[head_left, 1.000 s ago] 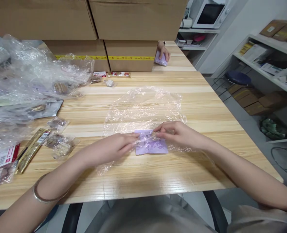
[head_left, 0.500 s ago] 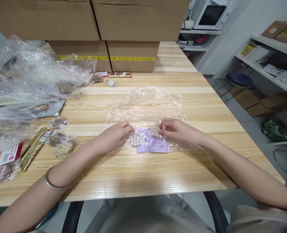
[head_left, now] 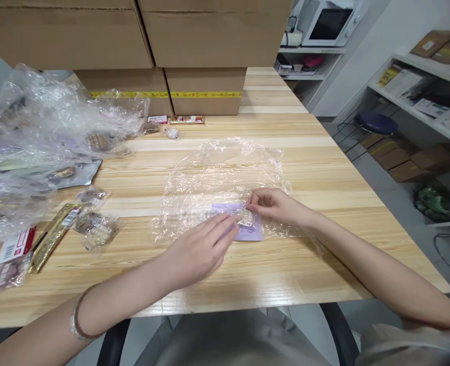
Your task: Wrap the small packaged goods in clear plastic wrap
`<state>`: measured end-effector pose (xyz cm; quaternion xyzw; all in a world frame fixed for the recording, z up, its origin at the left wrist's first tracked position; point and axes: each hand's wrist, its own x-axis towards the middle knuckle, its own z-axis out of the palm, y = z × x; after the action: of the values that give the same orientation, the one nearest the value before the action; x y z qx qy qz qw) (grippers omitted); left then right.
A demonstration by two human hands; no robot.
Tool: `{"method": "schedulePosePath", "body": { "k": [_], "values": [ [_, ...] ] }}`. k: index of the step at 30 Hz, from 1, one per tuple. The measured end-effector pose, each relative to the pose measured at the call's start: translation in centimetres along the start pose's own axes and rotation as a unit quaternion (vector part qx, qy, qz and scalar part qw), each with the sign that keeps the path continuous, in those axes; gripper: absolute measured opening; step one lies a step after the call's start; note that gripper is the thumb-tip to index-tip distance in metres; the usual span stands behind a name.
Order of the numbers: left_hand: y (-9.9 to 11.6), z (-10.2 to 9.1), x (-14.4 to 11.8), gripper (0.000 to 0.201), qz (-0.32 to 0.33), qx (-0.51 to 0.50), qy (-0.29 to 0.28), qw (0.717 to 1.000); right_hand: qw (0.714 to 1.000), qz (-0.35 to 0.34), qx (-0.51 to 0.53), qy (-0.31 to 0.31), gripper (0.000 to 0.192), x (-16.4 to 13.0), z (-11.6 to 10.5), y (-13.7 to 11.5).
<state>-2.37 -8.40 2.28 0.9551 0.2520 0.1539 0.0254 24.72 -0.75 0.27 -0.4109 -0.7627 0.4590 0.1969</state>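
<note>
A clear plastic bag (head_left: 228,170) lies spread and crinkled on the wooden table. At its near edge is a flat purple packet (head_left: 251,235), partly covered by the clear film and by my fingers. My left hand (head_left: 200,249) rests across the packet's left part with its fingers stretched out flat. A small wrapped piece (head_left: 245,217) shows on the packet, just past my left fingertips. At the packet's upper right, my right hand (head_left: 272,206) pinches the clear film between thumb and fingers.
Crumpled clear wrapping (head_left: 68,112) is heaped on the left. Gold stick packets (head_left: 53,239) and a small wrapped snack (head_left: 96,229) lie nearer. Stacked cardboard boxes (head_left: 205,40) stand at the back. A microwave (head_left: 329,23) sits on a shelf beyond the table.
My left hand has moved right and nearer, from the packet's left edge onto it, and its fingers have straightened. The right hand has stayed nearly in place.
</note>
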Motion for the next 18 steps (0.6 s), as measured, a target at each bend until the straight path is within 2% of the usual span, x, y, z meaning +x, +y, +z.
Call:
{"method": "schedulePosePath", "body": {
  "k": [2,4,7,8,10,12,14,18],
  "values": [
    [-0.4,1.2,0.0,0.052,-0.037,-0.008,-0.027,0.999,0.997,-0.023,-0.068,0.005,0.026,0.1,-0.1,-0.1],
    [-1.1,2.2,0.0,0.058,-0.064,-0.026,-0.053,0.996,0.978,-0.059,-0.192,0.053,0.021,-0.1,-0.1,-0.7],
    [-1.7,2.6,0.1,0.057,-0.075,-0.034,-0.071,0.994,0.909,-0.134,-0.365,0.147,0.013,-1.3,0.8,-2.4],
    [-1.7,2.6,0.1,0.057,-0.074,-0.033,-0.075,0.994,0.890,-0.167,-0.398,0.149,0.018,-2.0,1.4,-3.1],
    [-1.8,2.5,0.1,0.059,-0.070,-0.031,-0.088,0.993,0.869,-0.229,-0.426,0.106,0.035,-3.4,2.8,-4.0],
    [-2.0,2.3,0.1,0.063,-0.065,-0.039,-0.106,0.992,0.871,-0.247,-0.421,0.054,0.055,-4.6,4.3,-4.1],
    [-2.5,2.1,0.0,0.067,-0.057,-0.058,-0.123,0.989,0.884,-0.224,-0.409,0.035,0.071,-5.2,5.4,-3.5],
    [-4.7,1.2,-0.4,0.069,-0.059,-0.122,-0.151,0.979,0.901,-0.183,-0.391,0.042,0.080,-5.3,5.7,-1.5]
  ]
}}
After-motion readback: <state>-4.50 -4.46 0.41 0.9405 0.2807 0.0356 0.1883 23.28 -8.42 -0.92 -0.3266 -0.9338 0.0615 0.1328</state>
